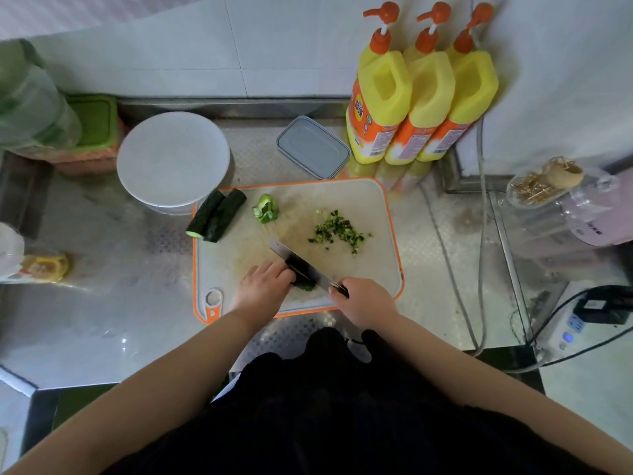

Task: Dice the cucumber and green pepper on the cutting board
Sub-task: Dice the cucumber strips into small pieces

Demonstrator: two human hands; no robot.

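While the steel counter (102, 313) carries everything in view, the orange-rimmed cutting board (383, 214) lies at its middle, just in front of a round white lidded tub (173, 159) whose contents cannot be seen. Three yellow pump bottles (419, 94) with orange tops stand side by side against the back wall, to the right of the board. Beside them lies a flat grey lidded box (313, 147), closed, its inside hidden. A clear jar (544, 185) at the far right lies on its side with pale sticks in it and a cork in its mouth. On the board's far left corner rest two long dark cucumber pieces (216, 216), touching each other, one overhanging the rim; next to them sits a green pepper piece (265, 209). A loose heap of diced green bits (337, 231) lies right of centre. Near the board's front edge, the left hand (265, 286) curls its fingers down onto a short cucumber piece (304, 286), pinning it. The right hand (364, 301) is wrapped around the dark handle of a knife (301, 265), whose blade sits against the left hand's knuckles over that piece.
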